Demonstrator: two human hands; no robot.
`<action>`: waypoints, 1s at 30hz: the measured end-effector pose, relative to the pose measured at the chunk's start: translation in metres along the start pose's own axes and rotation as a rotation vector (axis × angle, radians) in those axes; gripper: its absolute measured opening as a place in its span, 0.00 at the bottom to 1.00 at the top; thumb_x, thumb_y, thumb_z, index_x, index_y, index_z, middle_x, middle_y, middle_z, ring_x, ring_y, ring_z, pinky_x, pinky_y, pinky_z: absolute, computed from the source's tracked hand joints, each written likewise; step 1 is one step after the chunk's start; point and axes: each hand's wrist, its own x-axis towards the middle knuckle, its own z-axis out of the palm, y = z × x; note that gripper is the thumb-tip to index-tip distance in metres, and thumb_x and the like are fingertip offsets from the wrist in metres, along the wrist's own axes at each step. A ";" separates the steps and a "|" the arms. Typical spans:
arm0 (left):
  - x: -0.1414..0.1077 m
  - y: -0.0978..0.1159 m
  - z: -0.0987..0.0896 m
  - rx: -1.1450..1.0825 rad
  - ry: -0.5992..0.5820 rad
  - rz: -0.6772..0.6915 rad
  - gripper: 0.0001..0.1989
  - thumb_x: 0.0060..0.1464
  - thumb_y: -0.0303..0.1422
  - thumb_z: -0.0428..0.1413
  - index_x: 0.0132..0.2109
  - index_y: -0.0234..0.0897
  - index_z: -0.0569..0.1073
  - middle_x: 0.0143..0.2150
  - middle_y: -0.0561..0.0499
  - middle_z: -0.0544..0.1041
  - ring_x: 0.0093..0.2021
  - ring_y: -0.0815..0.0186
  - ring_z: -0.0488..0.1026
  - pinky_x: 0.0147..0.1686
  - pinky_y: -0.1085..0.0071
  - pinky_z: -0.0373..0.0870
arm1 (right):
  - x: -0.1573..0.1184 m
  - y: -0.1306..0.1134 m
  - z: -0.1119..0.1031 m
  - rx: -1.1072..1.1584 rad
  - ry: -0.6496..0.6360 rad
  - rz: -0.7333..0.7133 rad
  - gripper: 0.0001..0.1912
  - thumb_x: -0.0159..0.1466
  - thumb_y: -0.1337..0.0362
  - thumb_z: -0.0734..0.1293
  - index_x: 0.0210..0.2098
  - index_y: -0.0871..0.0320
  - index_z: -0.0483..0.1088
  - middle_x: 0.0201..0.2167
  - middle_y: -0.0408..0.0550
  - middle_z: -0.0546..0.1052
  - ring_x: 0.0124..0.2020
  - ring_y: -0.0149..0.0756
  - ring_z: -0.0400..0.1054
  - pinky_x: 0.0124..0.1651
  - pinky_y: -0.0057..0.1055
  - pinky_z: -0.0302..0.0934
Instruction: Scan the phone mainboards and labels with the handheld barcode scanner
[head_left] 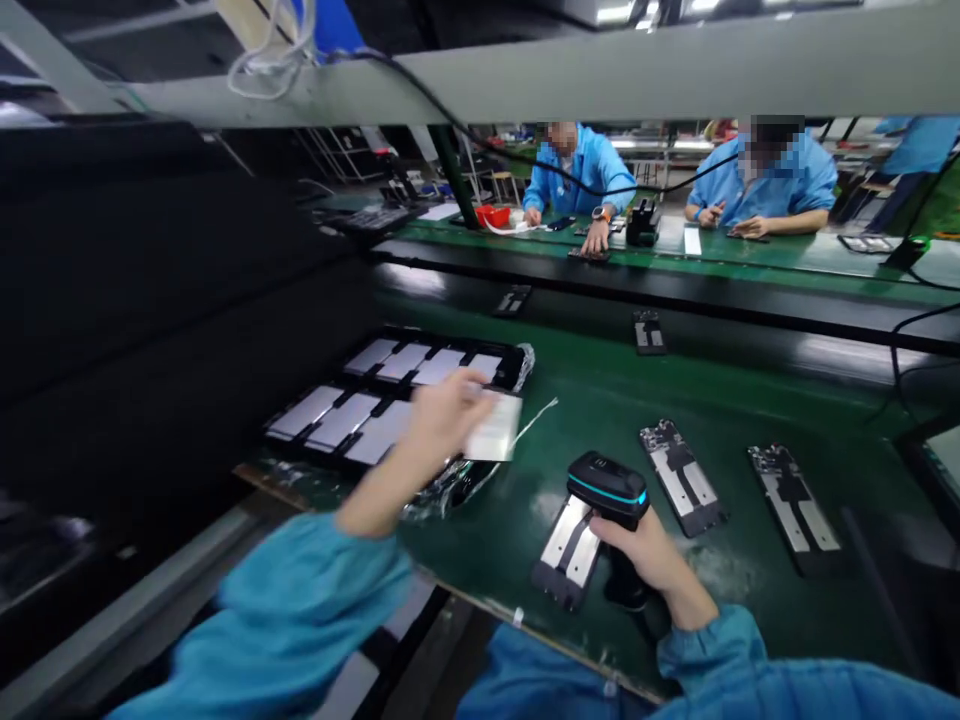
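My left hand [442, 415] is closed on a flat, pale rectangular phone battery [493, 428], just off the right end of a black tray [390, 395]. Several similar silvery batteries lie in two rows in that tray. In my right hand [645, 550] is a black handheld barcode scanner [606, 484] with a glowing blue stripe, my fingers wrapped round its handle. Beneath the scanner's head a phone frame [566, 550] lies on the green bench, partly covered. To its right are a second phone frame [681, 478] and a third phone frame [795, 505].
Two more phone frames lie on the dark belt [577, 305] beyond the bench. Across it, co-workers in blue [581, 165] handle parts at another green bench. A dark panel [150, 300] stands at left; a pale beam [600, 75] crosses above. Clear wrap [442, 495] edges the tray.
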 end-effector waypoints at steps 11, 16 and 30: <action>-0.018 0.041 0.068 -0.473 -0.092 0.074 0.09 0.58 0.38 0.56 0.43 0.38 0.67 0.22 0.61 0.64 0.22 0.70 0.66 0.26 0.75 0.60 | 0.000 -0.009 0.001 0.075 -0.077 -0.070 0.27 0.55 0.56 0.77 0.52 0.52 0.74 0.54 0.48 0.78 0.59 0.51 0.67 0.68 0.51 0.51; -0.060 0.032 0.102 -0.765 -0.497 0.041 0.16 0.58 0.39 0.57 0.50 0.36 0.73 0.30 0.54 0.74 0.30 0.65 0.74 0.31 0.72 0.69 | 0.013 -0.002 -0.014 0.256 0.055 0.004 0.21 0.57 0.53 0.74 0.47 0.54 0.76 0.45 0.49 0.82 0.54 0.49 0.73 0.67 0.53 0.56; -0.211 0.036 0.136 -0.729 -0.323 -0.149 0.38 0.58 0.40 0.58 0.71 0.58 0.51 0.72 0.49 0.56 0.73 0.45 0.48 0.70 0.41 0.46 | -0.075 0.006 -0.001 -0.037 0.243 0.043 0.24 0.58 0.47 0.73 0.53 0.36 0.71 0.52 0.39 0.80 0.58 0.52 0.70 0.62 0.60 0.61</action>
